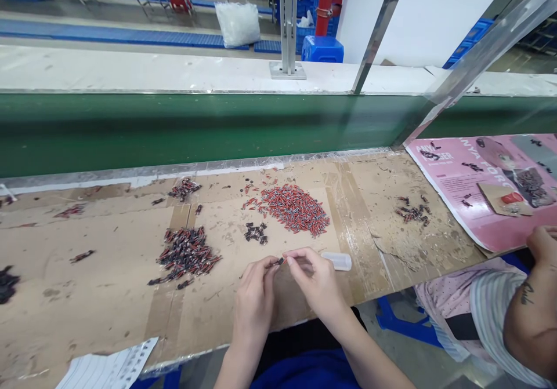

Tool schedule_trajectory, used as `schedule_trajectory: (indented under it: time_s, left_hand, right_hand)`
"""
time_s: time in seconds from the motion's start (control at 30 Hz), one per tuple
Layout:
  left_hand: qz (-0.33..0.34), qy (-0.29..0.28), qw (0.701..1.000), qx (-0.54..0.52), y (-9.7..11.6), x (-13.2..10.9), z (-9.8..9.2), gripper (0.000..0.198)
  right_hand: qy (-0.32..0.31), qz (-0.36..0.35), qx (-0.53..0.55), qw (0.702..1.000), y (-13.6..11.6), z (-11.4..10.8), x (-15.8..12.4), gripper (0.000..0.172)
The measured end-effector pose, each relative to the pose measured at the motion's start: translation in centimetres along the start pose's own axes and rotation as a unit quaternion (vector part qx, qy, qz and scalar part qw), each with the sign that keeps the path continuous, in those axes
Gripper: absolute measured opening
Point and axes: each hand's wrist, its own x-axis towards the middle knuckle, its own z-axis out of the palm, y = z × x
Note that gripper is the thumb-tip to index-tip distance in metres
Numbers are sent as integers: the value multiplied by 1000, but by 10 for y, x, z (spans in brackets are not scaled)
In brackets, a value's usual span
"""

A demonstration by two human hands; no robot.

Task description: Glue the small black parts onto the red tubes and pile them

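Observation:
My left hand (255, 296) and my right hand (315, 279) meet over the cardboard-covered bench (108, 296), fingertips pinched together on a tiny dark part (279, 260) between them. Just beyond lies a heap of small red parts (293, 206). A pile of dark and red assembled parts (187, 253) sits to the left of my left hand. A small cluster of black parts (256, 232) lies in front of my fingers. A clear plastic tube (338, 260) rests beside my right hand.
A green conveyor belt (174, 128) runs behind the bench. A co-worker's arm (528, 313) rests at the right by a pink printed sheet (461, 186) with scattered parts. White paper (108, 368) lies at the near edge. More small piles (411, 212) dot the bench.

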Motion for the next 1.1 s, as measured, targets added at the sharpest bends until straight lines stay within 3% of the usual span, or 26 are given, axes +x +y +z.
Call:
schedule_trajectory:
  time_s: [0.3,0.53,0.77,1.1]
  left_hand:
    - [-3,-1,997,-72,21,5,-22,18]
    - [-115,-26,978,-173,19,2,-21,15]
    - [-221,-30,925,-308,32,12,-23,27]
    - [-232,-27,916,-326,35,14,-25,35]
  right_hand:
    - [-4,34,61,998,-8,0,-2,16]
    - [29,-71,8,997,-7,2,-6,12]
    - [48,-109,14,993,-8,0,-6,10]
    - [43,-149,-5,988,-12,0,-5,11]
